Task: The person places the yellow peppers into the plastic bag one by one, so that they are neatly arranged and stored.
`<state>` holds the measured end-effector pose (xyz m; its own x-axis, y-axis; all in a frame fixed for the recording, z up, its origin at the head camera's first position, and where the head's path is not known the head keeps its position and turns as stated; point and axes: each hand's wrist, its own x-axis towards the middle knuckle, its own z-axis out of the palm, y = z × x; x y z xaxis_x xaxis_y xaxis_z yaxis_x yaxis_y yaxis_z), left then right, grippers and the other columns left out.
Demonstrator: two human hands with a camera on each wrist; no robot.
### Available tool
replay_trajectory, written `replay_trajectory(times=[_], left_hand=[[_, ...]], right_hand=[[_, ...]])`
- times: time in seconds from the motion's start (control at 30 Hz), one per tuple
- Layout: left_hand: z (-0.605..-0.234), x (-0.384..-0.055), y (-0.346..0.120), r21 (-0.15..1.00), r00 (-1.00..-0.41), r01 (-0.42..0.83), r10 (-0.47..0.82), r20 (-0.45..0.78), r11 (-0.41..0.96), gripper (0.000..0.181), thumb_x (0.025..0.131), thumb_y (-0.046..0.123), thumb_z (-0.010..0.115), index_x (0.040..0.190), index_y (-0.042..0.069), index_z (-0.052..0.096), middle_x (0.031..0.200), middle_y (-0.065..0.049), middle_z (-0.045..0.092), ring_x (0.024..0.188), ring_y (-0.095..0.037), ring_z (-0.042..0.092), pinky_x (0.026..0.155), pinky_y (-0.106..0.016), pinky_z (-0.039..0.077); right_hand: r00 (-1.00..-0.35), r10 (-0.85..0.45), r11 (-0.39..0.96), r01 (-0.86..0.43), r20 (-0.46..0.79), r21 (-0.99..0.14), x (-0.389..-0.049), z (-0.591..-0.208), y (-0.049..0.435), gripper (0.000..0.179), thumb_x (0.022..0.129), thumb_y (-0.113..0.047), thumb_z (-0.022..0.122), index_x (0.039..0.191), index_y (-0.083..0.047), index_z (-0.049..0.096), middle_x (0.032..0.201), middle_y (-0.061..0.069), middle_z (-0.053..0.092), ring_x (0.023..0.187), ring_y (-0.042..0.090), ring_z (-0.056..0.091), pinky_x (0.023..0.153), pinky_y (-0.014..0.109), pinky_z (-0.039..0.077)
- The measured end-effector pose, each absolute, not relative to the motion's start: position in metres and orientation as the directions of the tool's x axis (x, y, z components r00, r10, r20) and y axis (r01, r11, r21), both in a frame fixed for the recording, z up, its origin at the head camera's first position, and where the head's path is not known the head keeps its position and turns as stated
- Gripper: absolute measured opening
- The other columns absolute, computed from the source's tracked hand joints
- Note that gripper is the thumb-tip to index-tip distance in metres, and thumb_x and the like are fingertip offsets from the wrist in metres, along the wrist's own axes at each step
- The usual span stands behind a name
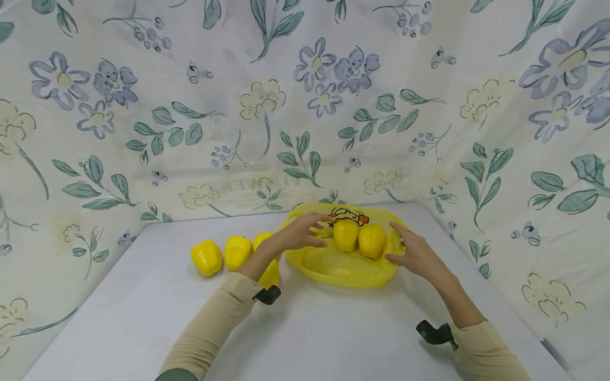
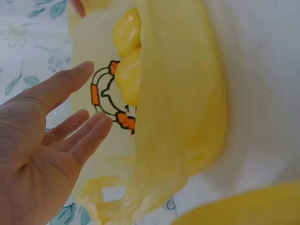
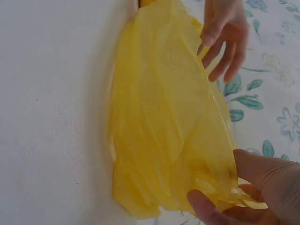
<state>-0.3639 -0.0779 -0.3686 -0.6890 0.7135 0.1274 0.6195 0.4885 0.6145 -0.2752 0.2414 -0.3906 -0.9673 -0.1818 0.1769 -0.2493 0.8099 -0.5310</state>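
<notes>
Bag, thin yellow plastic w/ cartoon print, lies on table, a bit R of ctr, mouth spread. Prob. v. light & floppy; film likely to crumple or slide, may tear if yanked. Best hold: rim at both sides, or handle loop, not loose film mid-panel.

In bag: 2 yellow peppers, L one & R one, side by side. Look firm, smooth, glossy, so prob. slippery, med. wt, could bruise; cup round the sides w/ several fingers.

L hand over bag's L side, near L pepper: fingers extended, thumb apart, nothing held. R hand at bag's R edge: thumb & index well parted, no pinch visible; can't tell contact pressure.

Outside bag, to L: more peppers, at least 3; some part hidden by L forearm, exact no. unclear. Black wrist cams on both sleeves. Floral cloth behind table.
</notes>
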Motion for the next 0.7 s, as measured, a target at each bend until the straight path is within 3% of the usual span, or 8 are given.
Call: replay_trajectory(times=[0.33,0.57,0.7], left_hand=[[-0.366,-0.336,-0.119,0.531,-0.659,0.714,0.695,0.287,0.457,0.054,0.087,0.022,0.075,0.136,0.012,0.055,0.136,-0.006,0.057,0.126,-0.025,0.055,0.105,-0.038,0.050],[-0.371,-0.319,-0.154,0.538,-0.708,0.679,0.640,0.299,0.499,0.052,0.086,0.019,0.076,0.134,0.011,0.057,0.134,-0.010,0.057,0.126,-0.032,0.055,0.105,-0.046,0.050],[-0.375,-0.313,-0.171,0.557,-0.752,0.632,0.599,0.274,0.539,0.052,0.086,0.021,0.076,0.134,0.012,0.058,0.135,-0.007,0.057,0.127,-0.033,0.054,0.105,-0.047,0.049]], right_hand=[[-0.967,-0.186,0.812,-0.250,0.173,-0.527,-0.276,-0.392,0.240,0.082,0.086,-0.017,0.075,0.151,0.000,0.030,0.148,0.030,0.040,0.116,0.043,0.056,0.097,0.055,0.052],[-0.965,-0.192,0.812,-0.260,0.181,-0.523,-0.275,-0.391,0.240,0.081,0.085,-0.017,0.076,0.150,0.001,0.030,0.148,0.031,0.040,0.116,0.044,0.056,0.097,0.056,0.051],[-0.962,-0.194,0.812,-0.268,0.192,-0.518,-0.275,-0.390,0.239,0.080,0.086,-0.016,0.075,0.150,0.001,0.031,0.147,0.031,0.041,0.114,0.044,0.057,0.096,0.056,0.052]])
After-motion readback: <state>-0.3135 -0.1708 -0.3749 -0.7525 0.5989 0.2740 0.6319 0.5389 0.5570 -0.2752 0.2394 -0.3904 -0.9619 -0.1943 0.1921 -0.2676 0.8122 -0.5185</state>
